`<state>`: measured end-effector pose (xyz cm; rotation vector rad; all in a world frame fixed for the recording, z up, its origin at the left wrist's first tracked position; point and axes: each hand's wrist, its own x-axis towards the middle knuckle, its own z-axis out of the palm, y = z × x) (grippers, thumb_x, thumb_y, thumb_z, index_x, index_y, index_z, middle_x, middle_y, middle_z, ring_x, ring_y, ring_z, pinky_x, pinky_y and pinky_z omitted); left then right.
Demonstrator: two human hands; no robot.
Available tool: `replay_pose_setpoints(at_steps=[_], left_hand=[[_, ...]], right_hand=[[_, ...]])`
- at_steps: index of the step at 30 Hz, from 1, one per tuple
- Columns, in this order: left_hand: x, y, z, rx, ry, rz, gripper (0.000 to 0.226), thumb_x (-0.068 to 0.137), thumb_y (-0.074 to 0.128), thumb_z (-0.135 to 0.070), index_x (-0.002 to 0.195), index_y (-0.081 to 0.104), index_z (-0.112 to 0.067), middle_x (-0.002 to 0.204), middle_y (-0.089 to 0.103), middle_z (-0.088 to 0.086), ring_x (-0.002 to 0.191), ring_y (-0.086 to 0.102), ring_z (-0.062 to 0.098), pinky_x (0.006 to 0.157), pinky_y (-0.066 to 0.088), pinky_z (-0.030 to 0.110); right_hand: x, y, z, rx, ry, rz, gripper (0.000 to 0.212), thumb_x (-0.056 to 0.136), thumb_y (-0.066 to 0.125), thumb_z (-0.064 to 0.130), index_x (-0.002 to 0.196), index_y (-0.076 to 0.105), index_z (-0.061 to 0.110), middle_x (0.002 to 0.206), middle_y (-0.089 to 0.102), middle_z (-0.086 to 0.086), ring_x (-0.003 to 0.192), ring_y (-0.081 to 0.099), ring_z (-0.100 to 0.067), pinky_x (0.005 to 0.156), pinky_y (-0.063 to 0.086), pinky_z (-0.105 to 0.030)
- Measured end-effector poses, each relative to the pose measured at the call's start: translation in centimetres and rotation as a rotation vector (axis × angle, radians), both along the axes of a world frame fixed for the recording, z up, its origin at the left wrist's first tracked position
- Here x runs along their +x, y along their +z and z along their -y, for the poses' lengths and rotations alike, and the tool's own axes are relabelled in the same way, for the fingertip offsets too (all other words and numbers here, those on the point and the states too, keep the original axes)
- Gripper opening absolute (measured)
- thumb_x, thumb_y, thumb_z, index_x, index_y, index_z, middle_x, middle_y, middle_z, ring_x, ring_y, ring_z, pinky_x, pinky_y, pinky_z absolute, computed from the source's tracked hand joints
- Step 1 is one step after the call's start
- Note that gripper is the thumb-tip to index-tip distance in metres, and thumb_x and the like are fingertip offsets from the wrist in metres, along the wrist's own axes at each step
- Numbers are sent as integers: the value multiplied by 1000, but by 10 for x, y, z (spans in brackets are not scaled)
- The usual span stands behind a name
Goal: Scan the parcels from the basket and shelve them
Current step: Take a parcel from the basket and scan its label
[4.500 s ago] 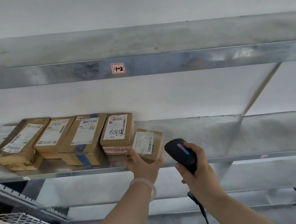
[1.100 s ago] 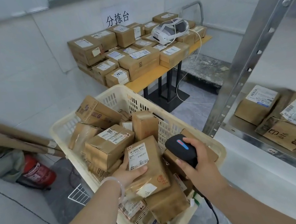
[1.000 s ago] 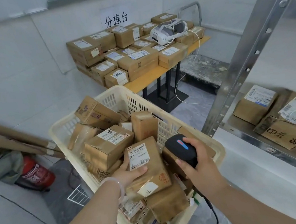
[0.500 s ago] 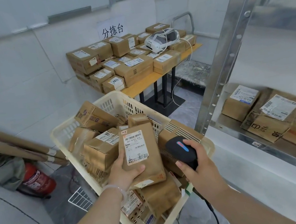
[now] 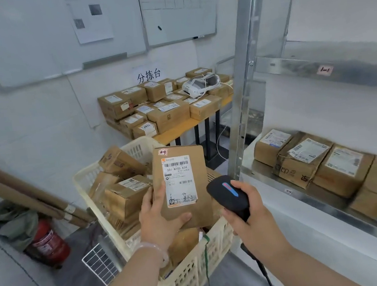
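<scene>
One parcel gripped in my left hand has a label reading "507 N705 A34"; my right hand grips the scanner.

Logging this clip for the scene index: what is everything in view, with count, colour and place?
Cream plastic basket: one, cream, centre foreground.
Brown paper parcel with white label: one, brown, held upright over the basket.
Brown cardboard parcels in the basket: several, brown, piled loosely.
Black handheld scanner: one, black, right of the held parcel.
Grey metal shelf rack: one, grey, right.
Cardboard parcels on the shelf: at least four, brown, lower tier.
Orange-topped table: one, orange, back wall, stacked with brown boxes.
Red fire extinguisher: one, red, floor, left.
Whiteboards: two, white, wall.
Left hand: grips the labelled parcel.
Right hand: grips the scanner.
</scene>
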<state>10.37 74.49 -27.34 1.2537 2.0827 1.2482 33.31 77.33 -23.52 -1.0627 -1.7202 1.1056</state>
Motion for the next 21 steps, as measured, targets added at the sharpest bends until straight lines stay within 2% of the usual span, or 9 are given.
replay_pose_setpoints(at_steps=[5, 9, 12, 14, 17, 21], left_hand=[[59, 21, 29, 20, 14, -30, 106, 66, 89, -43, 124, 11, -85, 165, 6, -8, 149, 10, 23, 121, 20, 48], [91, 24, 49, 49, 29, -119, 108, 66, 87, -51, 128, 5, -83, 163, 14, -5, 145, 13, 21, 119, 23, 48], [107, 30, 55, 84, 66, -172, 110, 64, 88, -50, 128, 4, -83, 161, 20, -3, 144, 16, 24, 118, 25, 50], [113, 36, 57, 103, 93, -194, 111, 64, 88, -48, 129, 5, -82, 161, 21, -4, 143, 16, 23, 117, 26, 50], [115, 46, 55, 111, 109, -198, 110, 66, 88, -48, 133, 7, -80, 160, 14, -14, 142, 8, 13, 118, 25, 49], [112, 59, 49, 98, 92, -211, 108, 69, 86, -46, 132, 5, -79, 161, 8, -17, 144, 2, 12, 119, 21, 50]], right_hand=[[52, 20, 31, 40, -40, -24, 63, 88, 74, 17, 117, 42, 63, 114, 59, 30, 96, 65, -10, 87, 57, -45], [81, 34, 58, 38, -41, -80, 64, 89, 73, 17, 115, 42, 66, 109, 57, 38, 97, 65, -7, 87, 58, -45], [91, 51, 76, 76, -24, -98, 64, 88, 74, 19, 115, 42, 67, 110, 56, 37, 96, 65, -11, 85, 58, -44], [94, 66, 85, 120, -12, -91, 61, 88, 75, 22, 118, 42, 64, 112, 56, 34, 98, 64, -10, 84, 59, -41], [94, 93, 92, 203, -6, -94, 55, 89, 72, 30, 119, 39, 64, 109, 59, 29, 88, 64, -9, 77, 57, -30], [91, 124, 99, 244, -16, -122, 55, 90, 70, 31, 113, 36, 68, 105, 56, 34, 92, 66, -8, 74, 61, -38]])
